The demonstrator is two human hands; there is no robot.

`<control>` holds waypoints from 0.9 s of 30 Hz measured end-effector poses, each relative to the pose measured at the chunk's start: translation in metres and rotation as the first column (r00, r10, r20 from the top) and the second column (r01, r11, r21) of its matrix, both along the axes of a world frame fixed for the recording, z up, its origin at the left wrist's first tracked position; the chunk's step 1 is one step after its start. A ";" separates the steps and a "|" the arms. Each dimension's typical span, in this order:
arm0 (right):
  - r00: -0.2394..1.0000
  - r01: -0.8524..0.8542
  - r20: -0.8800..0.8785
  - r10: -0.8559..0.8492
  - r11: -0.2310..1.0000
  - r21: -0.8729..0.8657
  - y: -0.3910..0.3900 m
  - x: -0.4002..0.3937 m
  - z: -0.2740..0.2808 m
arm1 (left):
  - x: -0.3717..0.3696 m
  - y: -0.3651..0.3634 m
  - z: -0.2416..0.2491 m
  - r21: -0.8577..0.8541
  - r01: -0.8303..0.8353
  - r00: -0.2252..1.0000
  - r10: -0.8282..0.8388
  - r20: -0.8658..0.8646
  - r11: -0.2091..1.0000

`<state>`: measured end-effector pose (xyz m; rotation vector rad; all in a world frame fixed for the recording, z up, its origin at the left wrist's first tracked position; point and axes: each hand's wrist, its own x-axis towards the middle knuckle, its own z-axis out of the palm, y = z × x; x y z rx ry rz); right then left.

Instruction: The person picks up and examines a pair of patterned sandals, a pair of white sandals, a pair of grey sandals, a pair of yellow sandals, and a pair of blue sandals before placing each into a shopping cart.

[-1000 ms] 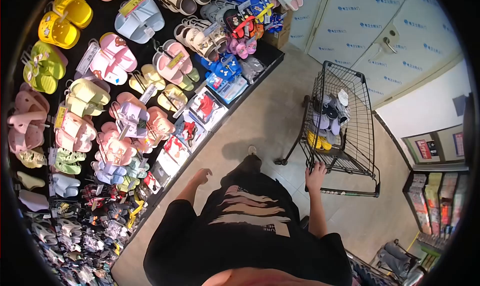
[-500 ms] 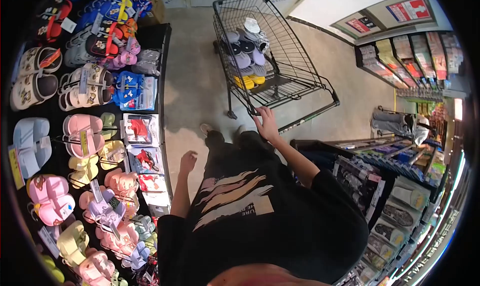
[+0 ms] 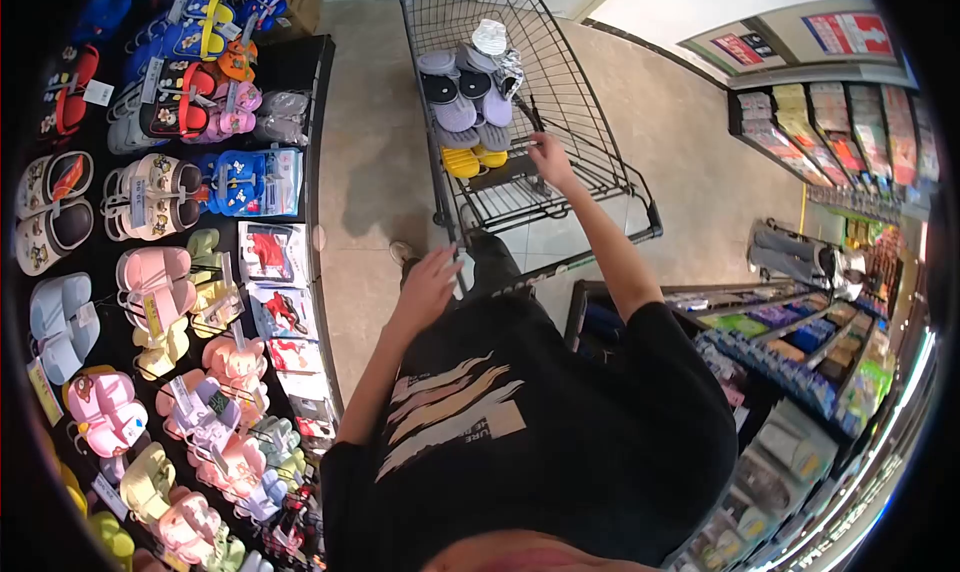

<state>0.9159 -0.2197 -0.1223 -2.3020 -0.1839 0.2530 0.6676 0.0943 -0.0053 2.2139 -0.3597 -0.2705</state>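
Observation:
A black wire shopping cart (image 3: 590, 102) stands ahead of me. In it lie several pairs of slippers: grey ones, black-and-grey ones, lilac ones (image 3: 456, 114) and yellow ones (image 3: 460, 163), with a silvery-white crinkled item (image 3: 489, 38) at their far end. My right hand (image 3: 551, 162) is over the cart basket, right of the yellow slippers, its fingers curled at a thin dark part whose nature is unclear. My left hand (image 3: 430, 287) is beside the near left end of the cart, fingers apart and nothing seen in them.
Racks of clogs and slippers (image 3: 155, 287) line the left side, with packaged goods (image 3: 275, 252) on their edge. Shelves of packets (image 3: 830, 122) stand at the upper right, and more display racks (image 3: 790, 342) at the right. A person in grey trousers (image 3: 790, 252) is farther right.
My right hand has left the cart's near left corner and reached forward over the basket. My left hand has moved up and right to the cart's near end. The cart appears slightly further left.

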 end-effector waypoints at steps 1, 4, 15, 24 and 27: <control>0.999 0.019 -0.044 -0.019 1.000 -0.006 -0.004 0.032 -0.017 | 0.003 -0.015 0.005 0.024 0.044 0.999 -0.044 -0.004 0.999; 0.992 0.032 -0.119 -0.031 0.999 0.006 -0.009 0.125 -0.093 | 0.001 -0.047 0.014 0.177 0.005 0.995 0.013 -0.096 0.984; 0.992 -0.124 -0.062 0.112 0.956 -0.266 0.031 0.257 -0.179 | 0.015 -0.089 0.007 0.441 -0.162 0.869 0.339 -0.360 0.883; 0.951 -0.279 -0.223 0.213 0.903 -0.326 0.055 0.319 -0.238 | 0.027 -0.078 0.000 0.425 -0.137 0.828 0.339 -0.447 0.895; 0.915 -0.403 -0.170 0.366 0.848 -0.343 0.043 0.324 -0.246 | 0.032 -0.074 0.003 0.421 -0.146 0.836 0.339 -0.431 0.895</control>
